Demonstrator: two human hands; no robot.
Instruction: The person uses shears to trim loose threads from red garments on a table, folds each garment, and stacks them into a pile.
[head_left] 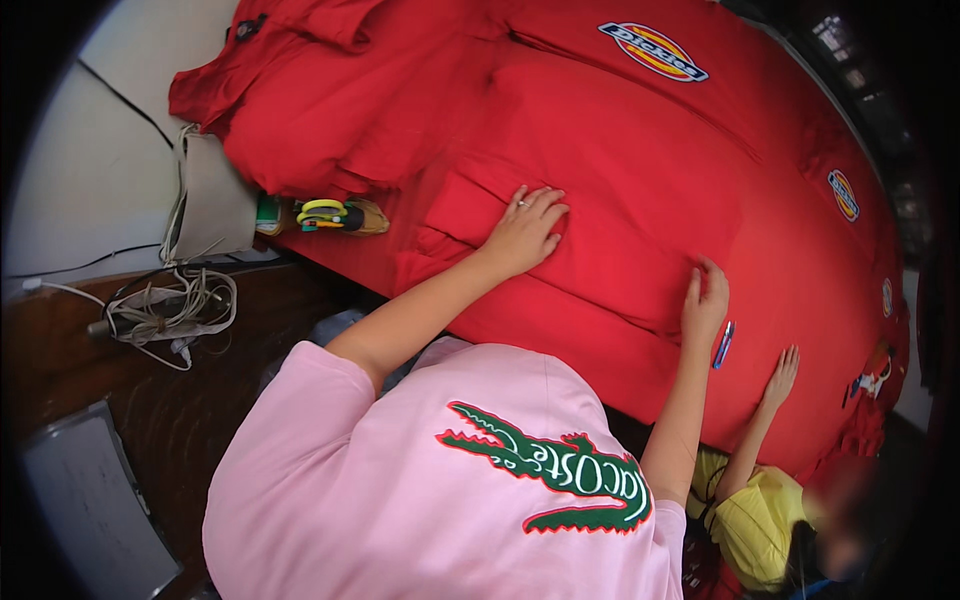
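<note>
I see my left hand [524, 232] spread flat on soft, creased red fabric [640, 170] covering the table; my right hand [705, 303], fingers open, touches it beside a blue pen [723, 344].

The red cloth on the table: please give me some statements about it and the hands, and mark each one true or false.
1. The left hand lies flat on the red cloth. True.
2. The right hand holds the blue pen. False: the pen lies on the cloth beside it.
3. A ring shows on the left hand. True.
4. The cloth is green. False: it is red.
5. Another person's hand also rests on the cloth. True.
</note>
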